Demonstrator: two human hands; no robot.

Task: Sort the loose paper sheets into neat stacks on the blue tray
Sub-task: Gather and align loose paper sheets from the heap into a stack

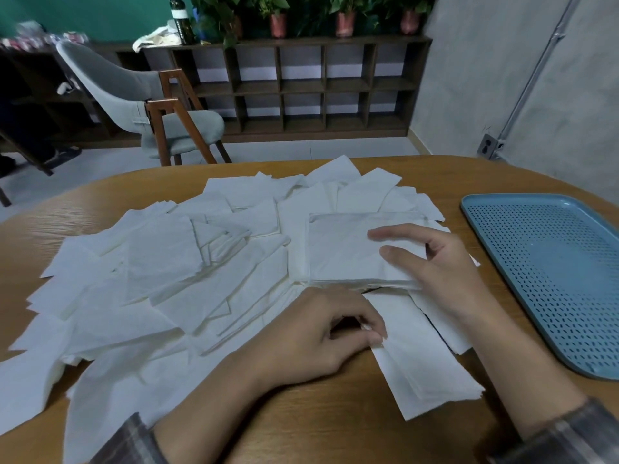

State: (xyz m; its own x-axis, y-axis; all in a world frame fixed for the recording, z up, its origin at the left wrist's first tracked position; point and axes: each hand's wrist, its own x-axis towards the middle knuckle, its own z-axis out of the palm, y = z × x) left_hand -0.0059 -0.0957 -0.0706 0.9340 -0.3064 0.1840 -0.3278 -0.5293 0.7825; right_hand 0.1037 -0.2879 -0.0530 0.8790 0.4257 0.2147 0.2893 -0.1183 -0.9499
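Observation:
Many loose white paper sheets (160, 269) lie scattered over the wooden table (318, 423). A squared-up stack of sheets (341, 252) sits right of centre on top of them. My right hand (442, 262) rests on that stack's right edge, fingers stretched across the top and thumb at the side. My left hand (321, 333) lies below the stack with curled fingers pinching the upper corner of a long sheet (425, 363). The blue perforated tray (549, 272) stands at the right with nothing on it.
A grey chair (140, 105) with wooden legs stands beyond the table's far edge. Behind it runs a dark cubby shelf (301, 85) topped with potted plants and a bottle. A grey wall with a conduit is at the right.

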